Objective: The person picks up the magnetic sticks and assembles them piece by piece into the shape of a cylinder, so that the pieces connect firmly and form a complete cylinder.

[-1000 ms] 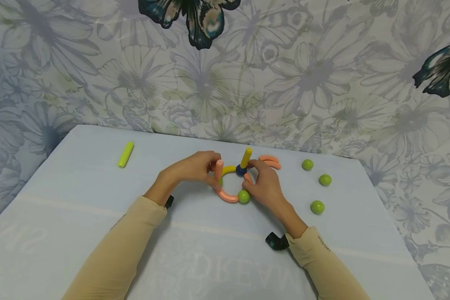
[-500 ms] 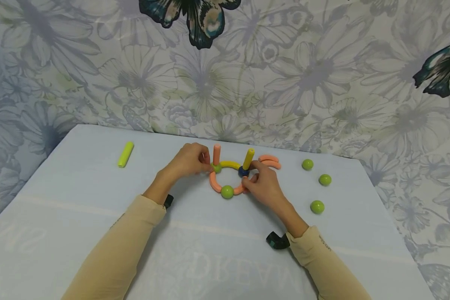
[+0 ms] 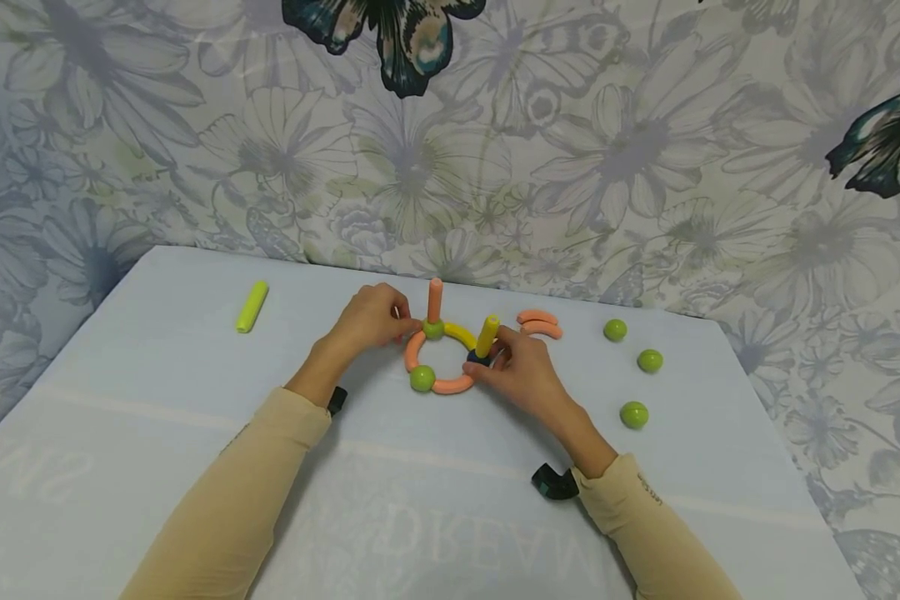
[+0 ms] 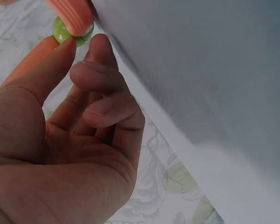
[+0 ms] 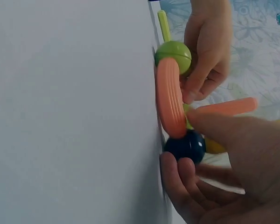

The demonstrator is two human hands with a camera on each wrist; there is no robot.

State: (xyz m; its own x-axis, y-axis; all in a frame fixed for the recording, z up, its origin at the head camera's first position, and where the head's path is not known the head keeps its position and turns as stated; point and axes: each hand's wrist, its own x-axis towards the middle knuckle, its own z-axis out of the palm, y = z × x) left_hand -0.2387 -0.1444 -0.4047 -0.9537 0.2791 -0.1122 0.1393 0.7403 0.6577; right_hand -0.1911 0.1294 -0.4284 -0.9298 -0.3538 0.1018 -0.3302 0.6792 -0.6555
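Observation:
A ring of magnetic sticks and balls sits on the table. My left hand is at its back-left, thumb and fingertips at the green ball, which bears an upright orange stick. My right hand grips the dark blue ball on the right side, its fingers curled round it. From that ball rises a yellow stick. A yellow curved stick joins the two balls at the back. Orange curved sticks meet at another green ball at the front left.
On the white table, a lime stick lies at the far left. Two loose orange curved sticks lie behind my right hand. Three green balls stand to the right. A patterned wall rises behind.
The ring has turned clockwise: its front green ball has moved from right to left, and the orange upright has gone back. My left hand has shifted back; my right hand now holds the blue ball.

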